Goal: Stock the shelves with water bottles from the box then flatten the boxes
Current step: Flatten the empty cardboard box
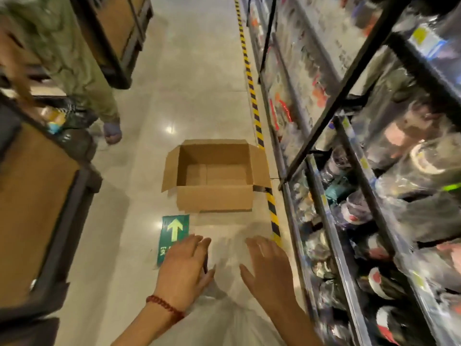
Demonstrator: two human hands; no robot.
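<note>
left hand (183, 267): fingers spread, nothing in it, reaching forward

right hand (270, 267): same deal, flat and spread, holding nothing, just beside my left

box (215, 177): on the floor straight ahead of both hands, flaps up, looks totally empty inside

shelves (349, 171): off to my right, packed with bottles, too blurry to say which are water

step: I'd say stocking's done, so it's flattening time

next move: get both hands on the box, tip it over, pop the bottom flaps, press it flat

also: someone's standing further up on my left
</note>
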